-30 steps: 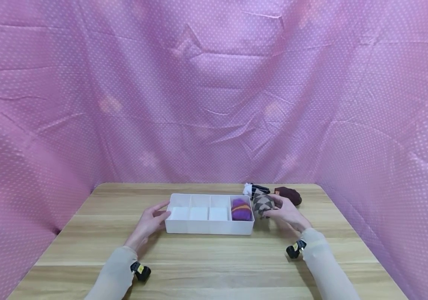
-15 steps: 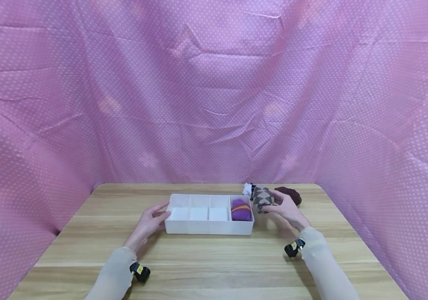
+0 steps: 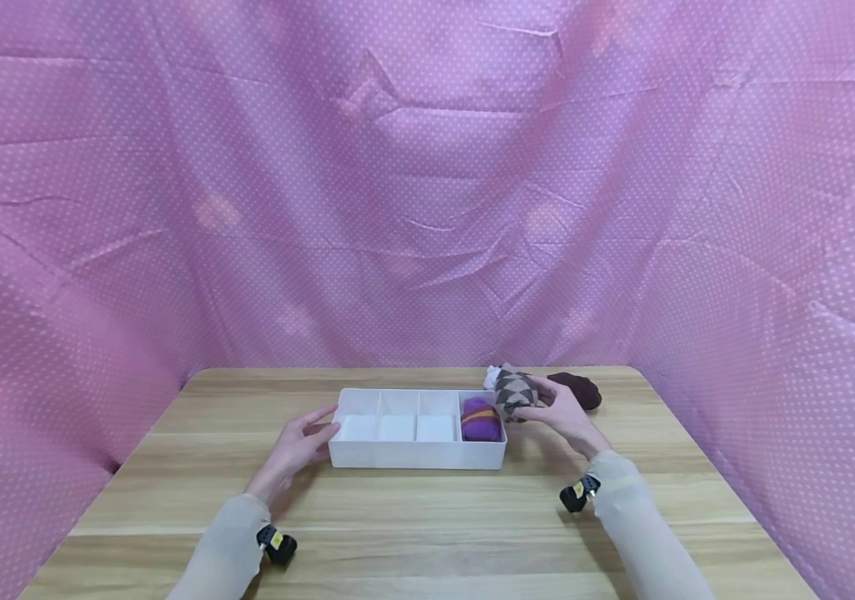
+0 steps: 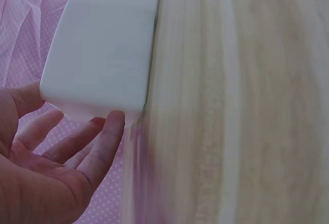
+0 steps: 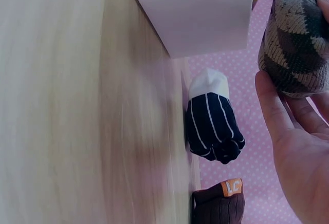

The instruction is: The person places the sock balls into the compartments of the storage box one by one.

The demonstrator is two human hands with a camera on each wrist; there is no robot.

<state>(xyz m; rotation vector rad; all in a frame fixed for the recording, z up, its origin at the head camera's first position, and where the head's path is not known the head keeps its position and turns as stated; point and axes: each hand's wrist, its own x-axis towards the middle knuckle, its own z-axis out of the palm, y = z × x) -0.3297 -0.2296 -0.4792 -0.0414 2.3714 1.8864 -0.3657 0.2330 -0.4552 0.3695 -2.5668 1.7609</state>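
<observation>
checked sock (image 3: 515, 395), right of frame centre, in right hand (image 3: 564, 417), fingers curled round it; left hand (image 3: 297, 442) fingers loosely spread, touching box (image 3: 418, 456). probably light, squashy, non-slip; grip mid-bundle.

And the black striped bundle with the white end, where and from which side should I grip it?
Probably the middle of the striped bundle, from above: it is longer than wide and lies lengthwise on the table, its white end nearer the box, its dark end nearer the brown bundle.
</observation>
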